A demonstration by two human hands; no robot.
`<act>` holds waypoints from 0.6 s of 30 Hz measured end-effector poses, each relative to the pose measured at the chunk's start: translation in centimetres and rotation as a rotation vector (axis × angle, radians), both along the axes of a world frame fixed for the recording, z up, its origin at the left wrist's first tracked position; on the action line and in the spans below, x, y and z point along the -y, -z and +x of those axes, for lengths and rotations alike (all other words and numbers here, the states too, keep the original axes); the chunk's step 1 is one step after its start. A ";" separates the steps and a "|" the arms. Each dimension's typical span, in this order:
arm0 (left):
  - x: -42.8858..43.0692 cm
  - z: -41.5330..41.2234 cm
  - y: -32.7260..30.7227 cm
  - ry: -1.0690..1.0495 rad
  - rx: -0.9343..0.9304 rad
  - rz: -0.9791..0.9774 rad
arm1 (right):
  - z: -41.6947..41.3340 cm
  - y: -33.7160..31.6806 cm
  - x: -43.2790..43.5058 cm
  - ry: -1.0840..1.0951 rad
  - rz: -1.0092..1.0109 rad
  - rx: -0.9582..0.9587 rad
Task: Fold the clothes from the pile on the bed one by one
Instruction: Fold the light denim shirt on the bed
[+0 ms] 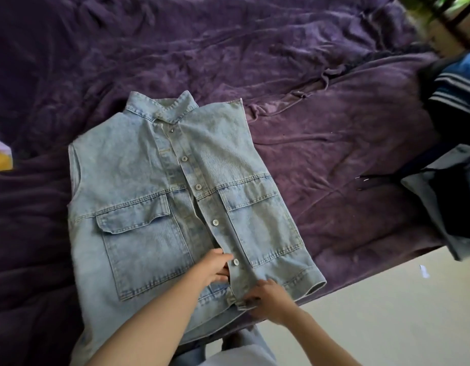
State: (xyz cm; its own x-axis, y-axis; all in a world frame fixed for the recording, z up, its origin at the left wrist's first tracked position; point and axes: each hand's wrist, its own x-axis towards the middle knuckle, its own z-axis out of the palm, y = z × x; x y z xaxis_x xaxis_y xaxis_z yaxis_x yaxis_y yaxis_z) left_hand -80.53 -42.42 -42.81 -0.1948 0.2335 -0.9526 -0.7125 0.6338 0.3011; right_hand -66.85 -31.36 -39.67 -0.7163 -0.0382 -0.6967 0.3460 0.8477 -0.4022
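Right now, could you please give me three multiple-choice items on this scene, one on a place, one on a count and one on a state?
1. Where does the clothes pile lie relative to the denim vest?
A. to its right
B. on top of it
C. to its left

2. How many metal buttons show on the vest's front?
A. two
B. five
C. nine

3. How does the vest lie?
A. rolled up
B. folded in half
C. spread flat, front up

Answers:
1 A, the pile sits at the right edge of the purple bedspread.
2 B, five buttons run down the placket.
3 C, both pockets show, while the left hand and right hand hold its lower front near the hem.
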 end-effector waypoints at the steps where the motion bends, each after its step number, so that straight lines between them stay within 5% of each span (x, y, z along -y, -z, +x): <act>1: -0.2 0.3 -0.3 -0.001 0.008 0.014 | -0.1 -0.4 -0.6 0.048 -0.024 0.021; 7: -1.5 -0.5 -3.2 -0.028 -0.315 0.103 | 0.2 -2.5 -1.9 0.458 -0.170 -0.137; 11: 2.1 -0.7 -3.2 0.058 -0.496 0.040 | 0.2 -1.9 1.7 0.189 -0.122 -0.140; 14: 6.5 1.9 -2.0 0.501 -0.580 -0.133 | 0.8 0.0 3.2 0.013 0.057 -0.020; 18: 10.4 6.1 -1.5 1.254 -0.944 -0.176 | 0.1 1.6 3.3 0.048 0.132 0.067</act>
State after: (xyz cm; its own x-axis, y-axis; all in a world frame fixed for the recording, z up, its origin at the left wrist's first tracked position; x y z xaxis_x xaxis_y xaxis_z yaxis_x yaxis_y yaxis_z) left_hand -74.42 -52.84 -41.28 -0.4856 0.5992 -0.6365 0.6643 0.7263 0.1770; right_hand -66.75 -34.67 -41.26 -0.6672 0.0901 -0.7394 0.4095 0.8735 -0.2631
